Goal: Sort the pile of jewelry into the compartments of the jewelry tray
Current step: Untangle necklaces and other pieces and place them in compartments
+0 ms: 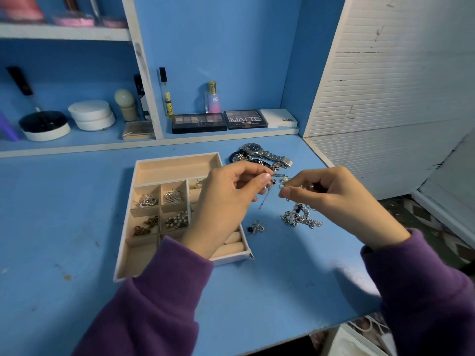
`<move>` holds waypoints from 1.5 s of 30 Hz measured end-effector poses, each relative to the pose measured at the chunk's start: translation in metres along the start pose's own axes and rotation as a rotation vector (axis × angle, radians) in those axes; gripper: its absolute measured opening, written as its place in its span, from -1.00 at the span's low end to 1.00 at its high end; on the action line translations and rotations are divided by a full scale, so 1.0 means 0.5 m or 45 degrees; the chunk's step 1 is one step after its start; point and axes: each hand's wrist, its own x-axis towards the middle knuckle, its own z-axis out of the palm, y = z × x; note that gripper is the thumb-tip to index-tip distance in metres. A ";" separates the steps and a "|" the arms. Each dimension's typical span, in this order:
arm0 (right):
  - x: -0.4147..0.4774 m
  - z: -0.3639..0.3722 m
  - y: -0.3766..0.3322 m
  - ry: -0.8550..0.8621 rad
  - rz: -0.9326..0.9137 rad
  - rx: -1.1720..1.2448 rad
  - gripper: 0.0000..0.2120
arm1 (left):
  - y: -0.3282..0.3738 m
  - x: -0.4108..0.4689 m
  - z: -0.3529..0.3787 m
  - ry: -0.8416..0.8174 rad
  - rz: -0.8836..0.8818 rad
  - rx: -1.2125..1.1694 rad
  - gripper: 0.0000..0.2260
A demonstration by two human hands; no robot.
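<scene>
- Two purple sleeves (164,291) come in from the near edge of the blue desk (64,227).
- The left hand (226,201) is held over the right side of the tray. Its thumb and curled fingers pinch a small silver piece (264,195), from which a thin pin hangs down.
- The right hand (331,199) is raised just beside it, fingertips almost meeting the left's. It pinches a beaded strand (284,181) of pale beads and silver links.
- Under the right hand a silver chain (300,218) lies heaped on the desk, with a dark bead at its top. I cannot tell whether it joins the strand.
- Nearer the tray lies a small silver earring (257,227) with a black bead.
- The jewelry tray (177,160) is a cream, shallow box with a long compartment across its far end.
- Its four filled small squares hold:
  - tangled silver pieces (146,200)
  - silver leaf-shaped earrings (172,196)
  - bronze-coloured pieces (145,226)
  - grey pearl beads (177,219)
- Padded ring rolls (231,242) run down the tray's right side, partly behind the left wrist.
- Beyond the hands sits the jewelry pile (259,161), dark and silver pieces tangled together, with a steel wristwatch (254,149) at its far edge.
- On the back shelf stand two eyeshadow palettes (199,122) and a perfume bottle (212,98).
</scene>
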 end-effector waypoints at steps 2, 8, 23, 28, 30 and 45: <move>0.003 -0.001 0.001 0.075 -0.003 0.039 -0.90 | 0.000 -0.001 0.000 -0.032 -0.033 -0.034 -0.89; 0.007 -0.002 -0.003 0.151 -0.044 0.065 -0.90 | -0.001 -0.003 -0.002 -0.105 -0.097 -0.117 -0.88; -0.009 0.004 -0.009 -0.094 -0.125 -0.016 -0.90 | -0.003 -0.003 0.002 -0.038 -0.027 -0.117 -0.86; -0.011 0.000 0.000 0.031 -0.097 0.124 -0.87 | -0.008 -0.006 -0.011 -0.108 0.001 -0.046 -0.85; -0.008 0.003 0.003 0.093 -0.092 0.142 -0.89 | -0.010 -0.008 -0.009 -0.127 0.015 0.001 -0.85; -0.001 0.015 0.015 -0.058 -0.122 0.128 -0.90 | -0.015 0.000 -0.017 -0.082 0.009 -0.188 -0.88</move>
